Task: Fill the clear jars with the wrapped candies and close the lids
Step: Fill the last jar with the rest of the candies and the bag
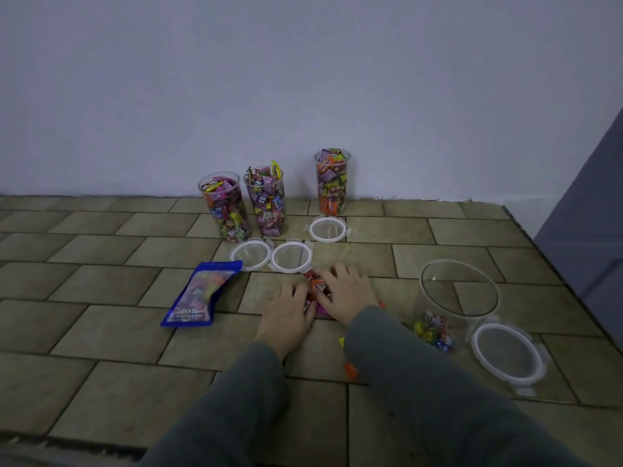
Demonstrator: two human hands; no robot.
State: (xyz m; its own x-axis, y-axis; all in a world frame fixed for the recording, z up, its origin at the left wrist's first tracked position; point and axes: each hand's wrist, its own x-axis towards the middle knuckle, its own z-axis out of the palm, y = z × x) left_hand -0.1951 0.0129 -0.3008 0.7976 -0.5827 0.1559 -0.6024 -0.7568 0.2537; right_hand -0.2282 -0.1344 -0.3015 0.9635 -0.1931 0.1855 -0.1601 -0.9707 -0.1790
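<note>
Head view shows both hands down on the tiled floor (pixel 101 291), cupped from either side around a small heap of wrapped candies (pixel 316 291): the left hand (pixel 290 311) lies with fingers spread over the heap's left edge, the right hand (pixel 344 291) curls over its right and far side, so both are gathering the candies, though whether the fingers have actually closed round any is hidden beneath the palms. To do this scoop well, I would draw the two hands together under the pile, lift it as one load and carry it right to the wide clear jar (pixel 458 298), which stands open and holds only a few candies at its bottom; its lid (pixel 507 353) lies just in front of it. A few strays (pixel 350 370) beside the right sleeve (pixel 421 382) will want picking up after. Three tall jars (pixel 266 203) by the wall (pixel 303 79) are already brim-full yet uncapped, their three round lids (pixel 291 257) lying on the floor before them; overheaped wrappers may need pressing down before the clips will catch. A blue candy pouch (pixel 199 294) lies flat to the left. Print shows on the pouch and on several wrappers, but none is sharp enough to read.
</note>
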